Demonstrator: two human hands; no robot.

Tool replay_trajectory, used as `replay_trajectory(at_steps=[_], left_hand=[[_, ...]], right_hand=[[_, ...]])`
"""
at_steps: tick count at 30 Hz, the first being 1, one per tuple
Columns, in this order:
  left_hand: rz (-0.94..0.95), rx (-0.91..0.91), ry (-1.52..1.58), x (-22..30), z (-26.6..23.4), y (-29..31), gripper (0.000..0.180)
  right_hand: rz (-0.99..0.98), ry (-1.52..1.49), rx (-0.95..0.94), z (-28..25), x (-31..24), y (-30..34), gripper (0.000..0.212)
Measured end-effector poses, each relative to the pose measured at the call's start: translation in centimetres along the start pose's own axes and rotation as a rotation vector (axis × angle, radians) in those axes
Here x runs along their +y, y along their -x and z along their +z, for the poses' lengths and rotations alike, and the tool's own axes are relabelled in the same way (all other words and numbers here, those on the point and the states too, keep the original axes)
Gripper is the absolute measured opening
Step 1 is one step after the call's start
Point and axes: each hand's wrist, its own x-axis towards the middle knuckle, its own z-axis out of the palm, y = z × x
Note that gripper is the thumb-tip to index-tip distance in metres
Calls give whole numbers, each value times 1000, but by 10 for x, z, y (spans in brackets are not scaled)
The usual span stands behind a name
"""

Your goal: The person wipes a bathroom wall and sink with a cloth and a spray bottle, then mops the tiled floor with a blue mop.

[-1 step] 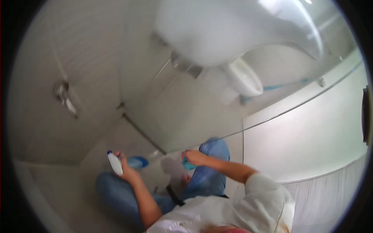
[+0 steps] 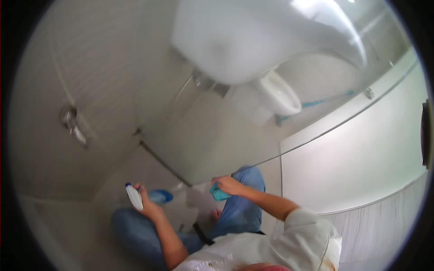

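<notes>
My left hand (image 2: 147,203) is wrapped round a white bottle (image 2: 134,197) with a dark blue cap, held tilted above my left knee. My right hand (image 2: 227,185) grips a crumpled teal cloth (image 2: 220,193) in front of my right knee. Part of the cloth is hidden by the fingers. Between the hands, a rounded blue object (image 2: 161,196) lies low on the floor; its kind is too blurred to tell.
A glass panel (image 2: 203,149) stands in front of me; behind it are a white basin (image 2: 226,40), a toilet (image 2: 284,97) and a teal long-handled tool (image 2: 318,103). A metal wall fitting (image 2: 72,124) is at left. A white panel (image 2: 348,158) is at right.
The view has shifted slightly, so the room and hands sit a little lower. Slightly more of the teal cloth shows below my right hand. Both hands keep their hold.
</notes>
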Motion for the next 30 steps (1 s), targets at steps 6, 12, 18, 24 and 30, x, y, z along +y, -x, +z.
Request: replay_trajectory(at_steps=[6, 12, 18, 24, 30], left_hand=[[-20, -157, -159, 15, -22, -32, 25], [-90, -211, -150, -16, -8, -16, 32], [-60, -256, -152, -5, -15, -27, 24], [-263, -254, -495, 24, -8, 39, 44], [-39, -268, -413, 20, -18, 6, 26]], right_hand=[[-75, -1930, 293, -25, -46, 42, 53], [-47, -1350, 486, 54, -68, 17, 60], [-266, -1129, 704, 38, -113, -5, 41], [-366, -894, 1035, -85, -157, 72, 39], [-628, -930, 1234, -213, -254, 112, 33]])
